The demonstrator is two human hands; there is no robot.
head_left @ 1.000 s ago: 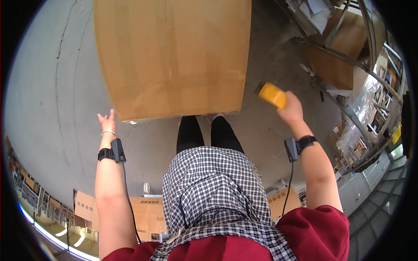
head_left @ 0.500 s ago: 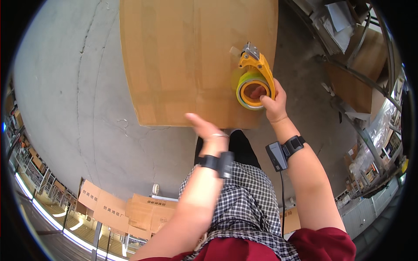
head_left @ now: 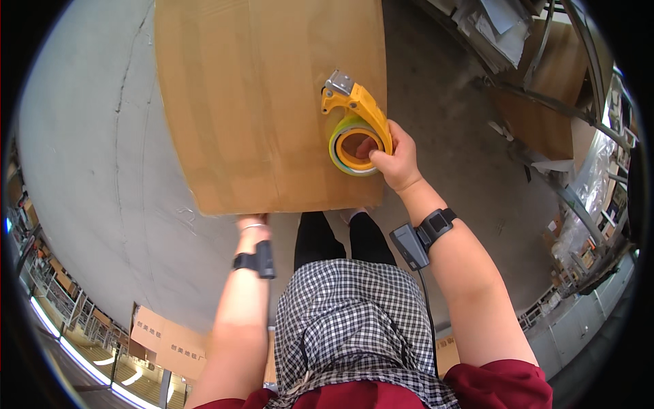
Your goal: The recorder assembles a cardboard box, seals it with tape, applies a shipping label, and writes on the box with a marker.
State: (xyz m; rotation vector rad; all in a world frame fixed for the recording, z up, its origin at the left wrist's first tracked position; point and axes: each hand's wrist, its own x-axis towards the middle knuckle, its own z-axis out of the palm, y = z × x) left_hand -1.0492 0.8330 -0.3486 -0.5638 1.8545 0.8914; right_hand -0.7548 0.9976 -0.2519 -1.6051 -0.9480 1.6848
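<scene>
Yellow tape dispenser (head_left: 357, 129) — sitting at two o'clock on the flat cardboard box (head_left: 272, 102); the right hand (head_left: 395, 160) is closing its grip around the handle, fingers through the roll. Likely light, rigid plastic; best held there. Left hand (head_left: 251, 223) is reaching under the box's near edge — grip hidden, cannot tell.

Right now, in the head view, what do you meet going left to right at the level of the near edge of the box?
Concrete floor → left hand at the cardboard box edge → yellow tape dispenser → right hand → metal shelving.
</scene>
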